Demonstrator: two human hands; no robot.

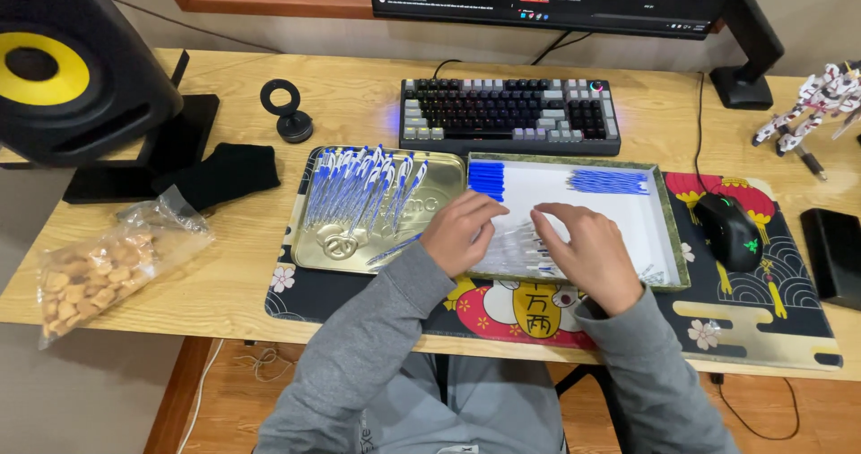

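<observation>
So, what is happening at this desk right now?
A person sits at a wooden desk with both hands inside a shallow white tray. The left hand and right hand rest on a pile of clear pen barrels. Blue caps and refills lie at the tray's far side. Assembled pens fill a gold lid to the left.

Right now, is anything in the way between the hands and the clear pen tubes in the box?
No. The left hand and right hand rest right on the clear tubes in the box. Nothing visible lies between them.
</observation>
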